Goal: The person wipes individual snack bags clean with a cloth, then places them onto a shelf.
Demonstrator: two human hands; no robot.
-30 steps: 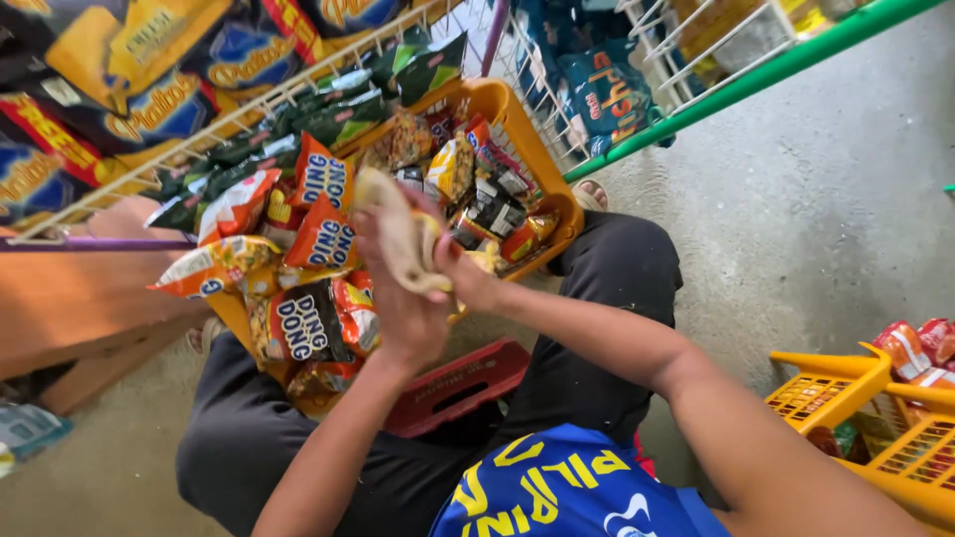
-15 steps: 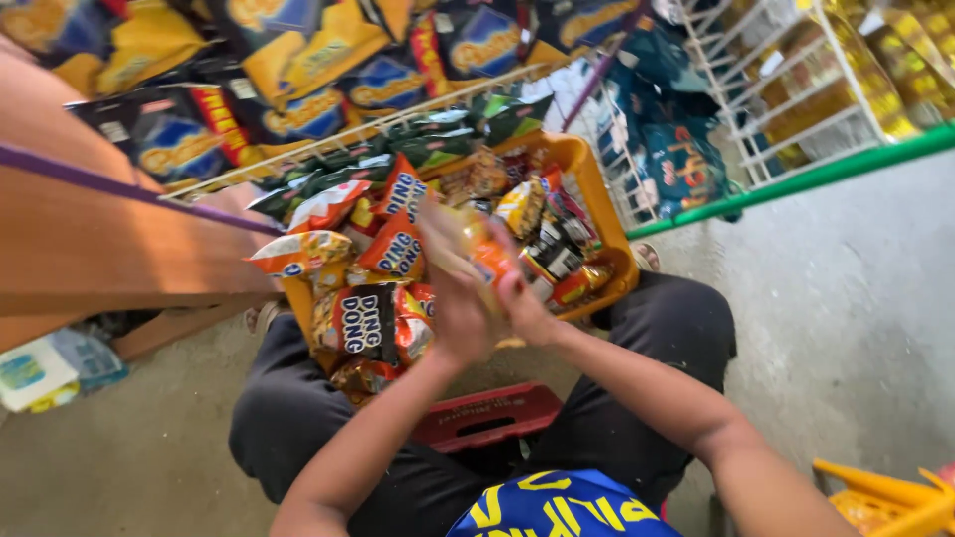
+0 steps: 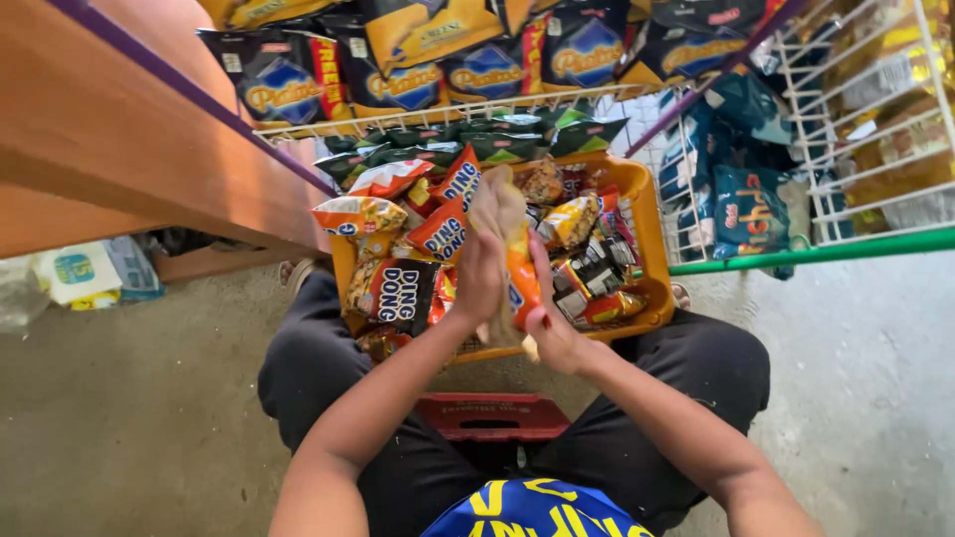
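Note:
I sit on a low red crate (image 3: 492, 415) with an orange basket (image 3: 645, 239) of snack packets on my lap. My left hand (image 3: 480, 275) and my right hand (image 3: 545, 318) are pressed together around one orange and cream snack packet (image 3: 509, 239), held upright over the basket. Both hands grip it, the left on its left side, the right lower on its right side. Red, orange and black packets (image 3: 406, 291) fill the basket around the hands.
A white wire shelf (image 3: 448, 109) with dark blue and yellow snack bags is straight ahead. A wooden counter (image 3: 109, 139) stands at the left. A white wire rack with a green bar (image 3: 826, 249) holds more bags at the right. Concrete floor lies all around.
The view has swung left, bringing the shelf and counter closer. My hands stay closed on the packet, which now stands more upright over the basket's middle.

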